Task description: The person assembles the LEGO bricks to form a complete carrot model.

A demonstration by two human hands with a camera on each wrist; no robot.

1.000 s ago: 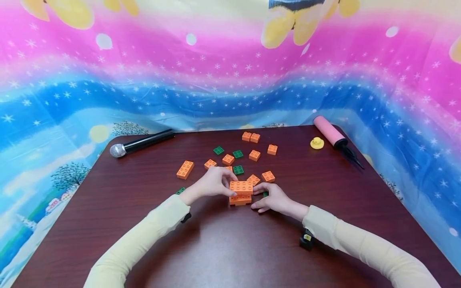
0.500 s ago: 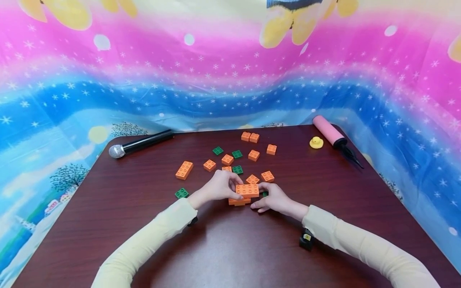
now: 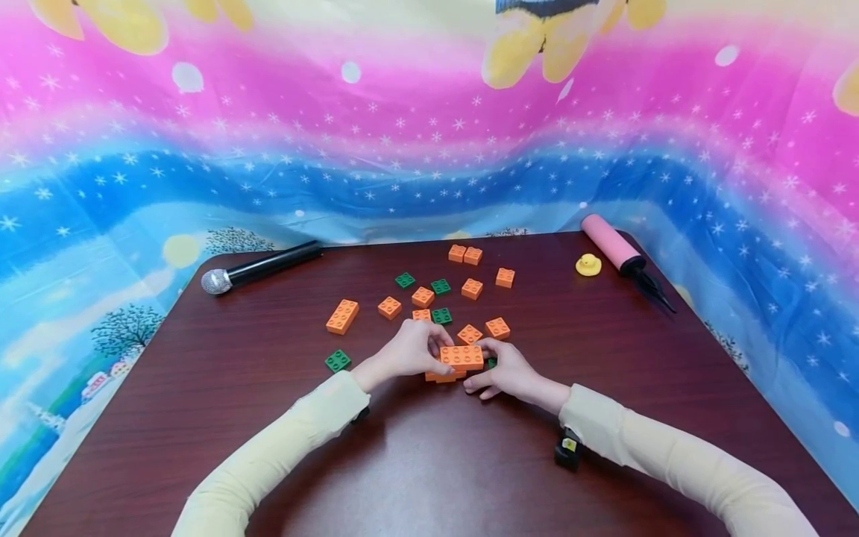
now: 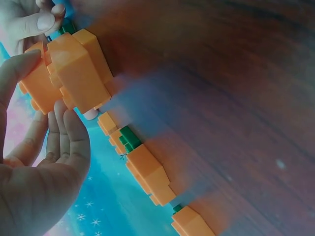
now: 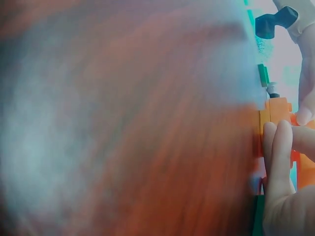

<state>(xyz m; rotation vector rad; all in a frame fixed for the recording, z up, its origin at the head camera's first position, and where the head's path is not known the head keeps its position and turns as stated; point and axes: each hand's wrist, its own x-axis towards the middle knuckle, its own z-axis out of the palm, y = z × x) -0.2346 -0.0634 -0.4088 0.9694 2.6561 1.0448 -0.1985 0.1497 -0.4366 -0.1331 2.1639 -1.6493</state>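
Note:
My left hand (image 3: 409, 349) pinches an eight-stud orange building brick (image 3: 461, 357) between thumb and fingers, over a low stack of orange bricks (image 3: 444, 377). In the left wrist view the held brick (image 4: 42, 83) is beside the stacked bricks (image 4: 78, 73), its studded side facing away from them. My right hand (image 3: 513, 371) is at the right end of the stack, fingers curled around it. In the right wrist view its fingers (image 5: 280, 152) lie against an orange brick (image 5: 278, 109). The fingers partly hide the stack, and a green brick (image 3: 492, 363) shows behind the right hand.
Several small orange bricks (image 3: 472, 289) and green bricks (image 3: 441, 316) lie beyond the hands. A longer orange brick (image 3: 342, 316) and a green one (image 3: 338, 361) lie left. Farther back are a microphone (image 3: 262, 268), a yellow rubber duck (image 3: 588, 265) and a pink hand pump (image 3: 612, 242).
My left hand has moved the held brick to the right and slightly nearer, so it overhangs the stack's right end. The lower stack stays in place, and my right hand has barely moved.

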